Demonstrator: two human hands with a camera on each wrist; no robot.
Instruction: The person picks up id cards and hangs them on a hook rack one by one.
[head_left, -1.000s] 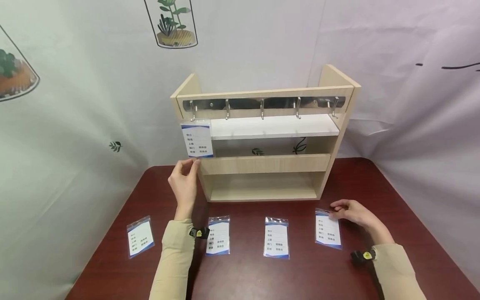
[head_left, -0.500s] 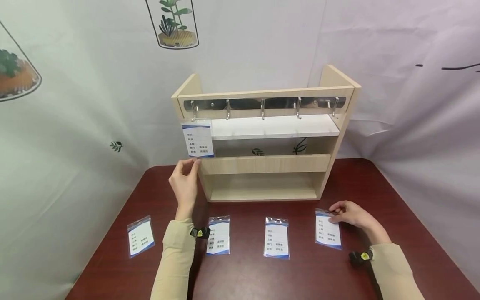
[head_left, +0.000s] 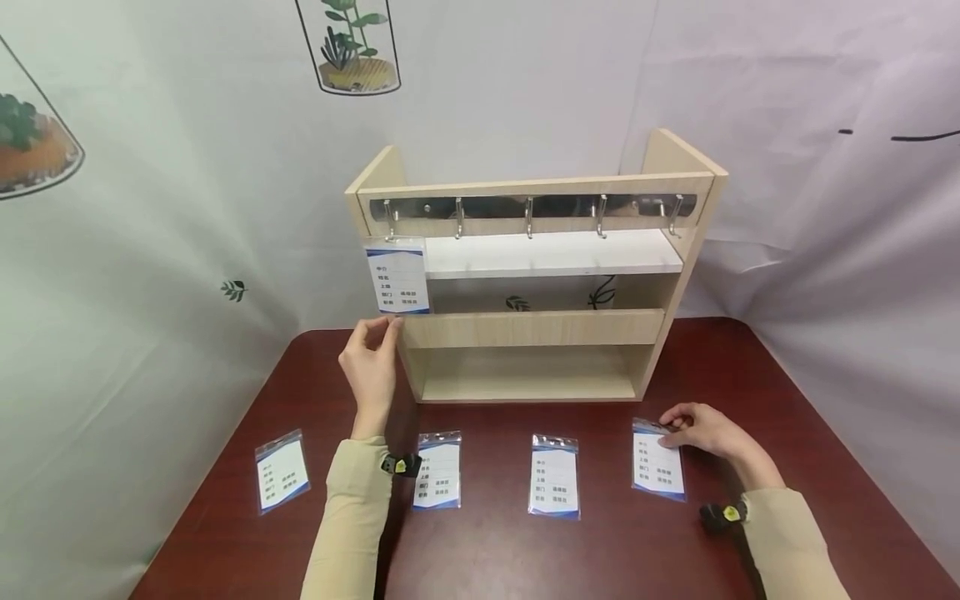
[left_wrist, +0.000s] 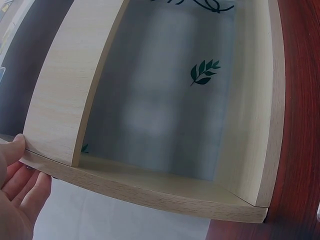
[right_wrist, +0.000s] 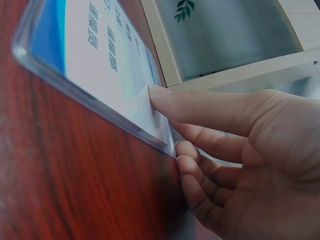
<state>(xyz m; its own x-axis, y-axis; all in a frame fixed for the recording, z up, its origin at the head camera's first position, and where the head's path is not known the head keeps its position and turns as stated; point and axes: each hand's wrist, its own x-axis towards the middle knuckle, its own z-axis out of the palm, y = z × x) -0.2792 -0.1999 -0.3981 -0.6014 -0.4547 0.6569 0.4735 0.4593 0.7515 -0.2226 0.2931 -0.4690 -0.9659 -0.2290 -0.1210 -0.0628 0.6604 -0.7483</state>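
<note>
My left hand pinches the left side panel of a wooden shelf rack, thumb in front and fingers behind, as the left wrist view shows. Just above those fingertips a clear-sleeved name badge hangs from the leftmost hook. At the right, another badge lies on the table, its top edge toward the rack. My right hand pinches its upper right corner. In the right wrist view the thumb lies on the badge's face, and the other fingers curl at its edge.
Several metal hooks line the rack's upper bar. Three more badges lie on the dark red table: a tilted one at far left, one beside the left sleeve, one near the middle. A white printed cloth hangs behind.
My right hand has shifted slightly, its thumb moving further down onto the badge's face. My left hand keeps its place on the rack, and the badges lie as before.
</note>
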